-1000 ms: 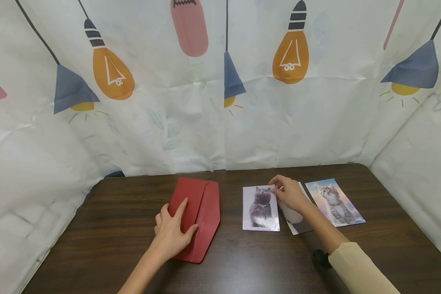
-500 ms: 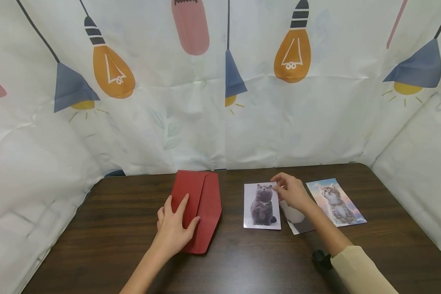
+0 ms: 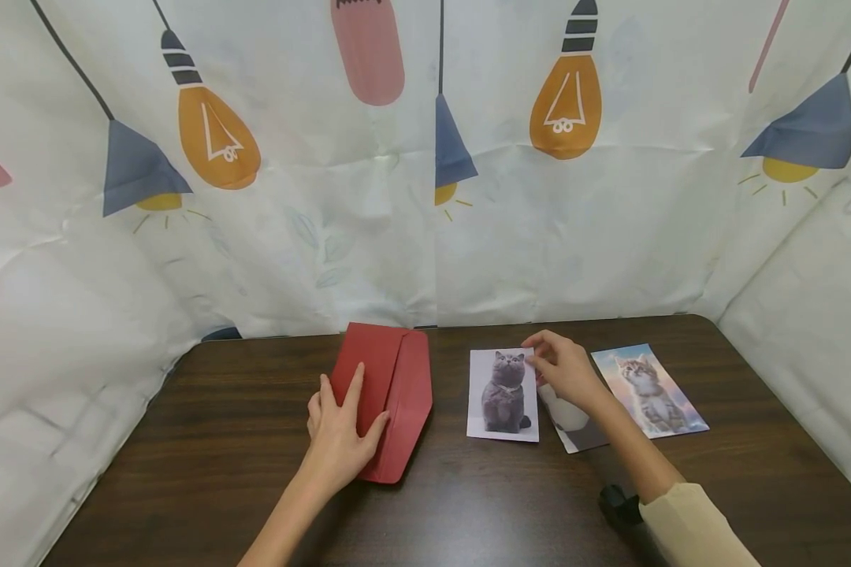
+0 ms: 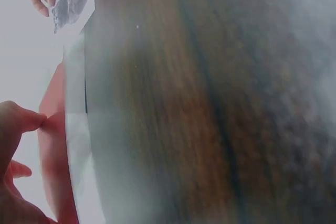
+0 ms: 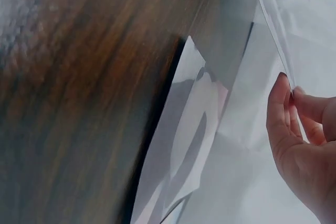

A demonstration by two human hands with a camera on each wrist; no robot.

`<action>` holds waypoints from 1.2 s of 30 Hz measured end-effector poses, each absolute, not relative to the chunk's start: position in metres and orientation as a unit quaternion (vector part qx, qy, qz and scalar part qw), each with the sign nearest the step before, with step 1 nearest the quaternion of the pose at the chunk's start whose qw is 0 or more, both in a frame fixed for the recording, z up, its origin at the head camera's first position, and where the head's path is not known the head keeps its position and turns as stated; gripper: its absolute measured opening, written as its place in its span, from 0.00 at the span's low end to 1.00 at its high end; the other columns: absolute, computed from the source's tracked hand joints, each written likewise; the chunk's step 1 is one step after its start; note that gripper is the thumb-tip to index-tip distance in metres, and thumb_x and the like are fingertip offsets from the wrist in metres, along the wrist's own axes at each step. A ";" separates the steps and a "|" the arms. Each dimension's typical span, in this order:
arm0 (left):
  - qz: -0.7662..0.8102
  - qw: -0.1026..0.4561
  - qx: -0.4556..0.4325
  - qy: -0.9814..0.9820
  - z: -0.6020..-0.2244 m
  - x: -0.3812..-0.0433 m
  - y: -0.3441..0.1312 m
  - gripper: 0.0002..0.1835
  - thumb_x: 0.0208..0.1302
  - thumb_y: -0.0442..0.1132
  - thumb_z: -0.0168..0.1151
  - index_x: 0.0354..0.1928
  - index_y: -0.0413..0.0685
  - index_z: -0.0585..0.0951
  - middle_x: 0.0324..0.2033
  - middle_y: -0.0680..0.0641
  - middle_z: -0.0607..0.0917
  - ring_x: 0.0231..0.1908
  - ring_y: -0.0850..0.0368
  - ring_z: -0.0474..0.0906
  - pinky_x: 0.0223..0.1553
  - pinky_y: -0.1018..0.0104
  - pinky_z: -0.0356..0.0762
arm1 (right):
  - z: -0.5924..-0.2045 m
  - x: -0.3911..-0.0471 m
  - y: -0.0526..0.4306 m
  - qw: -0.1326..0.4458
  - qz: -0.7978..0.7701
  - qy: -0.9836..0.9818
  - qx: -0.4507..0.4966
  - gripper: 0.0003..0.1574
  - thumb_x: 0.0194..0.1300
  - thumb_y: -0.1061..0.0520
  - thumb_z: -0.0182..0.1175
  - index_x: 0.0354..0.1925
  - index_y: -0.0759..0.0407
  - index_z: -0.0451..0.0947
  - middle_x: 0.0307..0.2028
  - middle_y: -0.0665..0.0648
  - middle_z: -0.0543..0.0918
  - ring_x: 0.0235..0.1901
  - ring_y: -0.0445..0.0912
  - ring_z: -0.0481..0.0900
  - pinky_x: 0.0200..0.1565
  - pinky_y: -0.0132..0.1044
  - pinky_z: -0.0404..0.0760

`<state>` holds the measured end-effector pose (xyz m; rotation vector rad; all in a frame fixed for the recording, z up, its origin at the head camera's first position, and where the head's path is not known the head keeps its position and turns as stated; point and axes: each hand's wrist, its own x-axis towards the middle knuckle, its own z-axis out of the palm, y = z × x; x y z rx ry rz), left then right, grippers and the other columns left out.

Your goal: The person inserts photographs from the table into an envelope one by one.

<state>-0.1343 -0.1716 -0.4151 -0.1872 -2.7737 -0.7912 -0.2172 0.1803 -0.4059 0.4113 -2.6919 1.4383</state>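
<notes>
A red envelope [image 3: 413, 394], its pointed flap folded out to the right, is under my left hand [image 3: 336, 437]. The fingers of that hand lie spread across the envelope's face, with the thumb on the flap side. My right hand [image 3: 566, 372] pinches the upper right edge of a photo of a grey cat [image 3: 503, 398] between thumb and fingertips. In the right wrist view this cat photo [image 5: 275, 22] is seen nearly edge-on, raised from the table. Partly covered by the right hand, a second photo with a white shape on grey [image 3: 574, 421] lies on the table.
To the far right lies a photo of a striped kitten [image 3: 648, 390] on a pastel background. A small black object [image 3: 618, 504] shows by the right sleeve. Behind the dark wooden table [image 3: 220, 433] hangs a white curtain [image 3: 312, 236] printed with lamps and bulbs.
My left hand and the red envelope have shifted toward the back of the table and slightly right. The grey cat photo has moved up a little in the right hand's pinch.
</notes>
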 end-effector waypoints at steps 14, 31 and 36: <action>-0.275 0.125 -0.044 -0.952 -0.412 -0.138 -0.166 0.43 0.65 0.43 0.71 0.80 0.45 0.65 0.71 0.24 0.58 0.66 0.25 0.57 0.56 0.29 0.76 | -0.405 -0.210 0.181 0.021 0.500 -0.859 0.106 0.15 0.75 0.66 0.61 0.57 0.68 0.79 0.40 0.63 0.81 0.29 0.50 0.89 0.20 0.33 0.75; -0.307 0.120 -0.076 -0.941 -0.407 -0.148 -0.159 0.40 0.63 0.42 0.73 0.77 0.51 0.71 0.73 0.28 0.60 0.69 0.27 0.58 0.53 0.33 0.81 | -0.399 -0.203 0.180 0.029 0.521 -0.847 0.100 0.17 0.76 0.65 0.61 0.59 0.69 0.78 0.43 0.65 0.80 0.29 0.49 0.89 0.26 0.39 0.85; -0.326 0.111 -0.074 -0.936 -0.407 -0.150 -0.156 0.39 0.62 0.42 0.73 0.76 0.53 0.73 0.73 0.28 0.60 0.70 0.27 0.56 0.54 0.32 0.80 | -0.397 -0.203 0.180 0.046 0.523 -0.844 0.109 0.15 0.75 0.68 0.61 0.57 0.71 0.78 0.41 0.66 0.81 0.28 0.47 0.87 0.33 0.44 0.89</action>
